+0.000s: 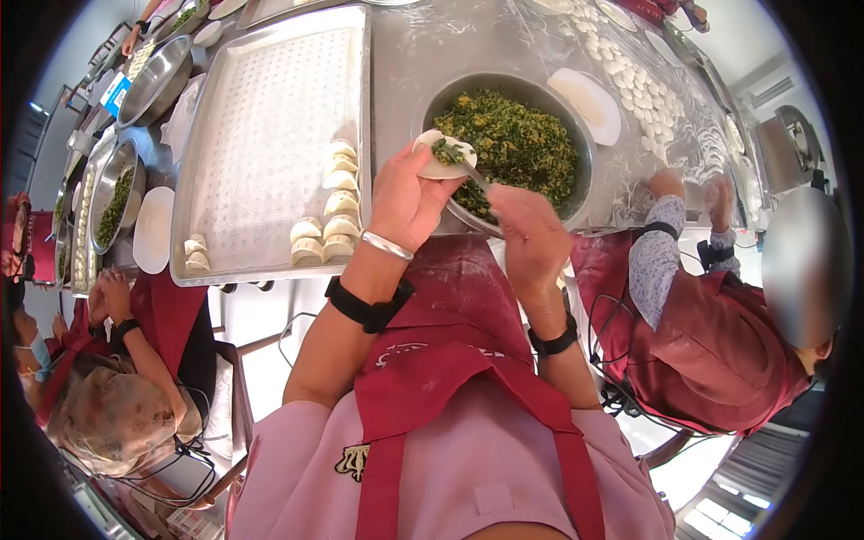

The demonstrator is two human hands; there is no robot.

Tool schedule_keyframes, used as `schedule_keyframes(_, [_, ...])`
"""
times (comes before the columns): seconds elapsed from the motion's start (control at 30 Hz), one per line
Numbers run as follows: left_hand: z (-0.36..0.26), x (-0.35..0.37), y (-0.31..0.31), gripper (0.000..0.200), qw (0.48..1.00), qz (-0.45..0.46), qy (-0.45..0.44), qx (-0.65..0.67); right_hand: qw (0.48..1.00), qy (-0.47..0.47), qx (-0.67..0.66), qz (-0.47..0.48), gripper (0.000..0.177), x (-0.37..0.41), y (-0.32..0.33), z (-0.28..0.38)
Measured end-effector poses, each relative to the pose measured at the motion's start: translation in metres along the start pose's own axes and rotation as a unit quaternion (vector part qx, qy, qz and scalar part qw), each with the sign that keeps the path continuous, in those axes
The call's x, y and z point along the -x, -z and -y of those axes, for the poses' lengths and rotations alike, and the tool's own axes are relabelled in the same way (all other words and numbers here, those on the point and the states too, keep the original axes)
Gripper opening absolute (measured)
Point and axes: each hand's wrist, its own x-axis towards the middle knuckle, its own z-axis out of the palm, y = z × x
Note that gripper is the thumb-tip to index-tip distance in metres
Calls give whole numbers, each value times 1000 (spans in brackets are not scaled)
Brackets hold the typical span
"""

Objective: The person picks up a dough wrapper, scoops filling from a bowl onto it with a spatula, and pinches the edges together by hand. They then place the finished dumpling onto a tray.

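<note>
My left hand (405, 200) holds a round dumpling wrapper (461, 151) at the near left edge of a metal bowl. Some green filling (445, 153) lies on the wrapper. In my right hand (533, 236) is a thin metal utensil (477, 176), its tip touching the wrapper; its full shape is hidden. Beneath and beyond both hands, the steel bowl (589, 171) contains chopped green and yellow filling (513, 135). Left of my left hand, several folded dumplings (340, 202) sit along the right side of a perforated metal tray (261, 117).
Many small dough pieces (639, 85) lie on the floured table (405, 54) at the right. A white oval dish (589, 103) touches the bowl's right side. Co-workers in red aprons sit on both sides, one with hands (668, 184) at the table. More steel bowls (157, 81) stand left.
</note>
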Motion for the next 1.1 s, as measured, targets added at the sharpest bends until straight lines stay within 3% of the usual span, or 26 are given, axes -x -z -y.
schedule_keyframes(0.1, [-3, 6, 4, 34, 1000, 7, 0, 7, 969, -190, -147, -64, 11, -6, 14, -2])
schedule_keyframes(0.2, [-10, 10, 11, 37, 1000, 25, 0, 19, 912, -349, -183, -118, 16, -21, 31, -12])
schedule_keyframes(0.33, [-16, 18, 17, 36, 999, 22, 0, 29, 931, -355, -59, -61, 23, -20, 19, -60])
schedule_keyframes(0.53, [-26, 25, 24, 41, 1000, 7, -23, -10, 892, -410, -181, -55, 23, -22, -23, -67])
schedule_keyframes(0.87, [-30, 28, 24, 40, 999, -10, -26, -37, 779, -502, -363, -95, 26, -26, -2, -66])
schedule_keyframes(1.1, [-16, 23, 18, 41, 999, 28, -4, -42, 754, -484, -426, -123, 26, -28, 17, -60])
